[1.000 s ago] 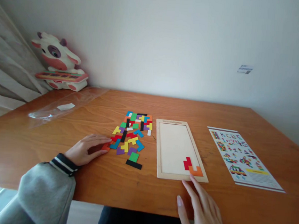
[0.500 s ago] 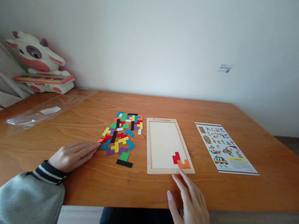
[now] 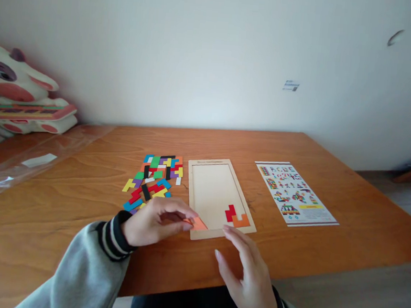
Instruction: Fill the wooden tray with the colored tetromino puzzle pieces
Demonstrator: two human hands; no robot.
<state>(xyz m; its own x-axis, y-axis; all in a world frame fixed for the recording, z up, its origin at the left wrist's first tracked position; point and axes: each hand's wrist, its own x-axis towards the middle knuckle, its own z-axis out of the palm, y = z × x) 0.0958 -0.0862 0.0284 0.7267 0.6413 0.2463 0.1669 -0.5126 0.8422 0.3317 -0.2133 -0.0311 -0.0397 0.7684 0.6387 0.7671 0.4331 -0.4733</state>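
Observation:
My left hand (image 3: 162, 219) pinches an orange puzzle piece (image 3: 199, 223) over the near left corner of the wooden puzzle tray (image 3: 212, 163). Part of that piece is hidden by the fingers. Inside the tray, at its near right corner, a red puzzle piece (image 3: 229, 213) lies against another orange puzzle piece (image 3: 242, 221). My right hand (image 3: 248, 275) is just in front of the tray's near edge, fingers apart and holding nothing, its fingertips close to the rim. Several coloured puzzle pieces (image 3: 158, 174) lie left of the tray, some of them covered by my left hand.
Right of the tray lies a printed pattern sheet (image 3: 295, 194). A clear plastic bag (image 3: 80, 138) is spread on the left of the wooden table (image 3: 348, 205). Behind it, a cow-shaped toy keyboard (image 3: 26, 105) stands by the wall.
My left hand has moved right from the loose pieces to the tray, carrying an orange piece. My right hand stays near the tray's front edge. The whole view has shifted a little.

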